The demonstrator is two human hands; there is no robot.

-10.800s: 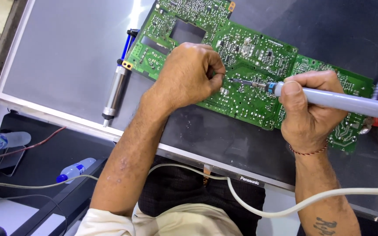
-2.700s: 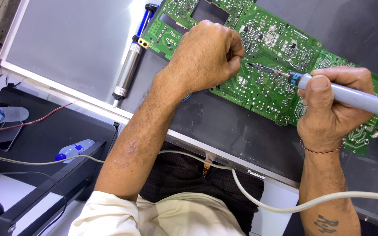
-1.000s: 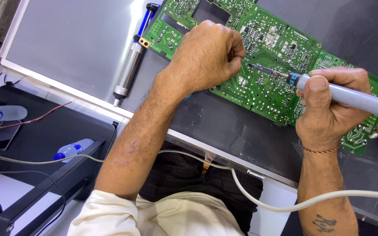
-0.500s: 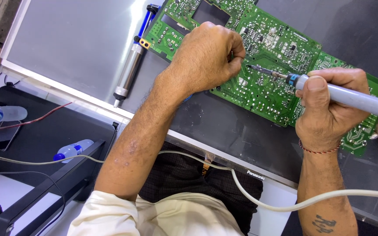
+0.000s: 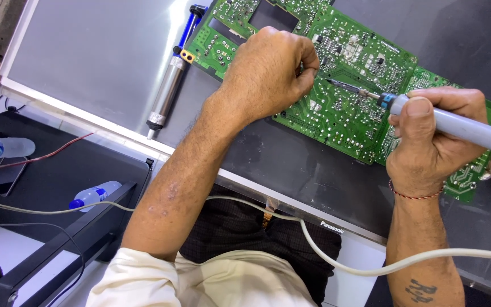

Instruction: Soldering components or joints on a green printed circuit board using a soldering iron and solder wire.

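Green circuit board (image 5: 348, 113), lying solder side up across a flat display panel (image 5: 86, 62), slanting from top centre down toward the right edge. Upper corner cut off by the frame; far lower end partly hidden behind the right hand (image 5: 433, 145). Small parts and solder points too fine to tell apart.

Left hand (image 5: 271, 71) resting on the board's middle, fingers curled shut with thumb and forefinger pinched together near the iron's tip; whatever sits in the pinch too small or too hidden to make out. Right hand closed firmly around the grey handle of a soldering iron (image 5: 456, 125), thumb on top, metal tip touching or just above the board beside the left fingertips; cannot tell which. Handle's rear end cut off at the right edge.

Silver and blue desoldering pump (image 5: 169, 85) lying on the panel just beside the board's left edge, its top cut off above. White cable (image 5: 313, 250) looping across the lap and out to the right. Two plastic bottles (image 5: 95, 193) on the dark stand at left, one half out of frame. Red object at far right mostly hidden.
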